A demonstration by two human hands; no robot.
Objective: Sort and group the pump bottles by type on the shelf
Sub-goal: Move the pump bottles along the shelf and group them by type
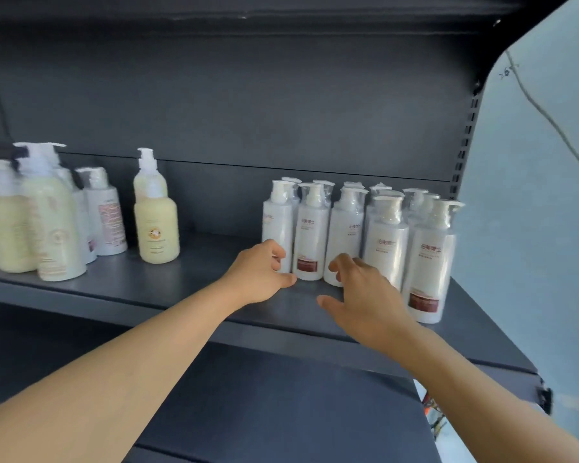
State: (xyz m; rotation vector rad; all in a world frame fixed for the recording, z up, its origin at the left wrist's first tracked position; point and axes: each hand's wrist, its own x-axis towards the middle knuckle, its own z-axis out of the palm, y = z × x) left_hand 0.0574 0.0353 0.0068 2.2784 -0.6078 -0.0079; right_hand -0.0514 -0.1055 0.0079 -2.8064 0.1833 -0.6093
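— On the dark shelf (188, 282), what stands where?

— To the right, a tight cluster of white bottles (385, 235) with pump tops. To the left, blurred, a group of cream bottles (51, 225) with a couple of white ones among them. One cream bottle (156, 215) stands alone between the groups.

— And the hands?

— Both reach to the foot of the white cluster. The left hand (261, 275) has its fingers curled at the leftmost white bottle (276, 222); whether it grips, I cannot tell. The right hand (361, 292) is loosely spread, holding nothing, just before the front row.
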